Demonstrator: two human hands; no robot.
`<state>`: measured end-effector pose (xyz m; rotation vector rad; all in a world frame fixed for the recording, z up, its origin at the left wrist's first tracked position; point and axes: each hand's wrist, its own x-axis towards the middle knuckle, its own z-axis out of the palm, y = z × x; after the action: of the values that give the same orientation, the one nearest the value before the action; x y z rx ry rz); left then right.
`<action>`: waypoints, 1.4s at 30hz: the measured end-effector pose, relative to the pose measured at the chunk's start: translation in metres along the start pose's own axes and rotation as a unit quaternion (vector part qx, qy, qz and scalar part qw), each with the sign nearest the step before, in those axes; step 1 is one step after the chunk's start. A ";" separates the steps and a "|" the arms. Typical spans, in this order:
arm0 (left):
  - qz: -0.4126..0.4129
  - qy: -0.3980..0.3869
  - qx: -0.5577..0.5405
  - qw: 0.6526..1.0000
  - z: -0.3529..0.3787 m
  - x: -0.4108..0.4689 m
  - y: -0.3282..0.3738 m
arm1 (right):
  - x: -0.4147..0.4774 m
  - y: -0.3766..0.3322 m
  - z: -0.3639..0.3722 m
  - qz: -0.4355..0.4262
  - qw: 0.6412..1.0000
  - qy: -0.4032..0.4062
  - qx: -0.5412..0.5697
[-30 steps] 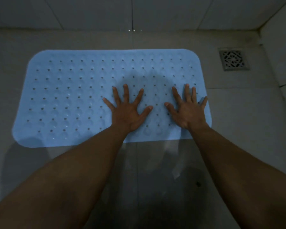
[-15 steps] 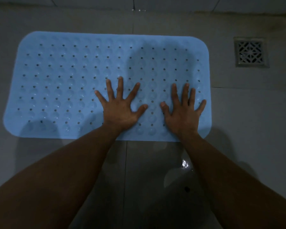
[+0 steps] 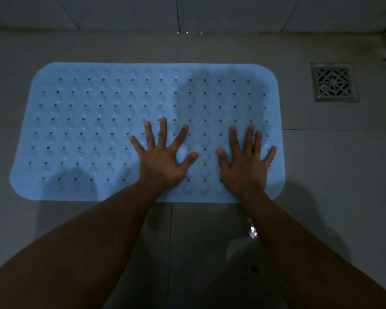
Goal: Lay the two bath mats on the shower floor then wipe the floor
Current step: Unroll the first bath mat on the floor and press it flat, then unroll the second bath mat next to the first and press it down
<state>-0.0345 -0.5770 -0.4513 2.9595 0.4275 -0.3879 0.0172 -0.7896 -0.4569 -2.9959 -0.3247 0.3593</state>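
Note:
A light blue bath mat (image 3: pixel 87 130) with rows of small holes and suction bumps lies flat on the grey tiled shower floor (image 3: pixel 332 175). My left hand (image 3: pixel 163 159) rests palm down on the mat's near middle, fingers spread. To its right, my right hand (image 3: pixel 245 166) presses flat near the mat's right end, fingers also spread. Neither hand holds anything. Only one mat is in sight.
A square metal floor drain (image 3: pixel 333 82) sits in the far right corner of the floor. Tiled walls (image 3: pixel 232 12) rise behind the mat and at the right. A wet glint (image 3: pixel 252 231) shows on the floor tile just near my right forearm.
Both hands stay flat on the mat's right half. The view has shifted slightly, with the mat and drain sitting lower in the picture than half a second ago.

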 end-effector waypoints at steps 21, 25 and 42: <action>0.023 0.039 -0.054 0.998 -0.102 0.002 -0.140 | 0.035 -0.129 -0.105 -0.087 0.996 -0.030 -0.018; -0.019 0.076 -0.039 0.996 -0.153 0.010 -0.209 | 0.055 -0.211 -0.144 -0.162 0.987 -0.010 0.001; -0.130 0.283 -0.070 0.948 -0.334 -0.031 -0.505 | 0.076 -0.557 -0.273 -0.339 0.939 0.027 -0.054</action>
<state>-0.1334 -0.0506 -0.1672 2.8316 0.8679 0.4711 0.0455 -0.2536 -0.1373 -2.7430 -1.3466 0.1842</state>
